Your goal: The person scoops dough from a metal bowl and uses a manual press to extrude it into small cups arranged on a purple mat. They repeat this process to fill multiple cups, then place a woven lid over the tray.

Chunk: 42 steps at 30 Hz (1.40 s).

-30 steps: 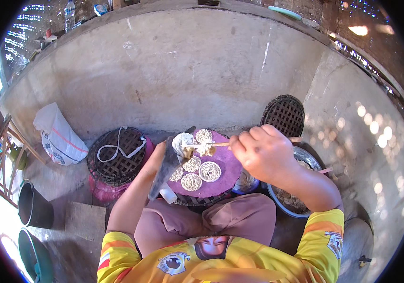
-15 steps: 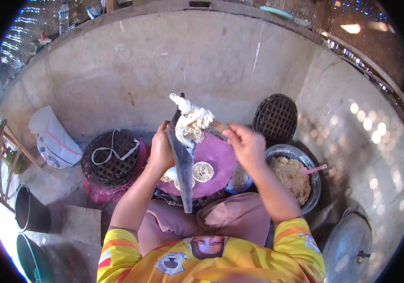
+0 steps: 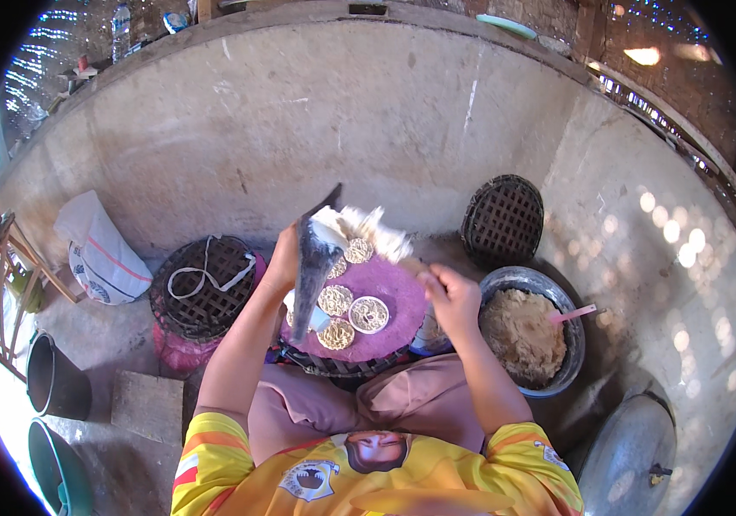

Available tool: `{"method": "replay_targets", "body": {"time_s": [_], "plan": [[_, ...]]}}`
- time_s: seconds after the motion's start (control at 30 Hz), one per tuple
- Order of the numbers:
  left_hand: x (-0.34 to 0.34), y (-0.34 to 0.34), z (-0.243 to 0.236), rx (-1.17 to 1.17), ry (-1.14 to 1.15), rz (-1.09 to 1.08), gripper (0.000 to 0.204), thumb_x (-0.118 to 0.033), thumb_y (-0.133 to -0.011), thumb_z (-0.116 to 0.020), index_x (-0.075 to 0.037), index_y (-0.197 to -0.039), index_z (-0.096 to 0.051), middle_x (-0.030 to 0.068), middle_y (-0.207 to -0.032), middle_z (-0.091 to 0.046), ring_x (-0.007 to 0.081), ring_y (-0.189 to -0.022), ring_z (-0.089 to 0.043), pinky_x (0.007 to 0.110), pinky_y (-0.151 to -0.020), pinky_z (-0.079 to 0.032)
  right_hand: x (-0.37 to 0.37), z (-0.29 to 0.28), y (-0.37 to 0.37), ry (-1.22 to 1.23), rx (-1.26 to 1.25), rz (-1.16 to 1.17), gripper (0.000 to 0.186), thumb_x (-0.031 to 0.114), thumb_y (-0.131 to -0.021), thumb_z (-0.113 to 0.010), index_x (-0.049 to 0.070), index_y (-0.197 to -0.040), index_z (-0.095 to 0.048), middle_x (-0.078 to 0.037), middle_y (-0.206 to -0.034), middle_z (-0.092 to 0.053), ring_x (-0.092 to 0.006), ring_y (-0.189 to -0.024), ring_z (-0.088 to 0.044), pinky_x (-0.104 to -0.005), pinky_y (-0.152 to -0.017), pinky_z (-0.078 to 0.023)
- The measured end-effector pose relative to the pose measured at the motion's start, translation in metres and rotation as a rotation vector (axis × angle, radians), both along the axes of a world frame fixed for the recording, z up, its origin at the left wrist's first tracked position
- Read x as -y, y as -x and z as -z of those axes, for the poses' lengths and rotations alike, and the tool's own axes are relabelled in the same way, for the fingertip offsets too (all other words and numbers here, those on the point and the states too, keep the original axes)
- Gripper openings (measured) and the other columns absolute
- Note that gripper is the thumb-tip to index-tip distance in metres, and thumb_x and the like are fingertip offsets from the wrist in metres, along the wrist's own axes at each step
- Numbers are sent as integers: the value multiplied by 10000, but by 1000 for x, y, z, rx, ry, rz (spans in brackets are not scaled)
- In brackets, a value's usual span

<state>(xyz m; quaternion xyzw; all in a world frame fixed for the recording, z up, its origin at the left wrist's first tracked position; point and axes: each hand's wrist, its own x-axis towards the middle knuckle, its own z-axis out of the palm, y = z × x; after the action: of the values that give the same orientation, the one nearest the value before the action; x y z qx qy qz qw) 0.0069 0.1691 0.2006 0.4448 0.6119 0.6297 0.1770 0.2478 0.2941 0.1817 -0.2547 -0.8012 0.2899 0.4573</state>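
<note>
You have brought the dark board point(image 3: 309, 267) back to the left since half a second ago, when it stood across the middle of the purple cloth point(image 3: 398, 292) and hid most of the pale noodle-like discs. Now several are in sight again: one disc point(image 3: 336, 334) at the near edge, another disc point(image 3: 334, 300) just beyond it, and more farther off, partly behind the board. The disc inside a white ring point(image 3: 369, 315) shows whole on the cloth.

Your left hand point(image 3: 284, 258) has its grip closed on the board, which tilts with its far end leaning right. Your right hand point(image 3: 458, 297) has dropped a little lower and nearer to you, its grip wrapped around a stick point(image 3: 415, 265). The pale dough point(image 3: 376, 232) at the stick's end has come down too; it spans from the board's upper part toward the stick, above the far edge of the cloth. Its right side is blurred, so you appear to be in mid-stroke, and I take the working of this lump to be unfinished.

To your right, your forearm lies clear of the metal bowl point(image 3: 572, 361), and the beige mash point(image 3: 523, 331) inside it shows fully, with a pink handle point(image 3: 574, 313) sticking out over the rim.
</note>
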Motion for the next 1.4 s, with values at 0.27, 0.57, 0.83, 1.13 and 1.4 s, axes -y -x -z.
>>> {"method": "replay_targets", "body": {"time_s": [0.27,0.57,0.83,1.13,1.4], "plan": [[-23,-12,10,-342,-42,-4,401,-132,-662,-677,38,-1010,-574,179,-976,-633,202,-899,-604,292,-785,-462,4,8,-2,-318,-58,4,210,251,-758,-679,63,-851,-666,-114,-718,-641,-279,-638,-627,-327,-550,-476],[21,-24,-29,253,-115,175,282,55,-613,-649,-11,-882,-592,59,-836,-570,172,-768,-562,297,-668,-460,-50,16,-135,181,202,147,220,192,-787,-677,34,-940,-673,-73,-705,-648,-125,-616,-586,-269,-591,-459],[17,-78,-11,699,-429,647,312,-213,-604,-627,5,-826,-608,165,-845,-539,262,-840,-526,359,-767,-415,-43,56,-156,240,259,129,198,144,-818,-632,17,-965,-672,-102,-914,-680,-164,-821,-637,-285,-767,-480],[19,-111,44,852,-363,457,360,-187,-709,-638,-11,-1019,-585,183,-1102,-538,286,-1046,-528,435,-909,-407,42,54,-23,1276,-155,-1120,445,286,-758,-594,-105,-969,-568,-171,-832,-618,-230,-713,-615,-311,-619,-507],[55,-66,80,-570,82,-150,441,-174,-558,-753,-78,-972,-637,82,-1023,-631,282,-1045,-532,398,-964,-319,23,44,13,1400,-649,-850,300,300,-822,-567,44,-938,-463,-55,-844,-519,-185,-757,-518,-323,-736,-458]]}}
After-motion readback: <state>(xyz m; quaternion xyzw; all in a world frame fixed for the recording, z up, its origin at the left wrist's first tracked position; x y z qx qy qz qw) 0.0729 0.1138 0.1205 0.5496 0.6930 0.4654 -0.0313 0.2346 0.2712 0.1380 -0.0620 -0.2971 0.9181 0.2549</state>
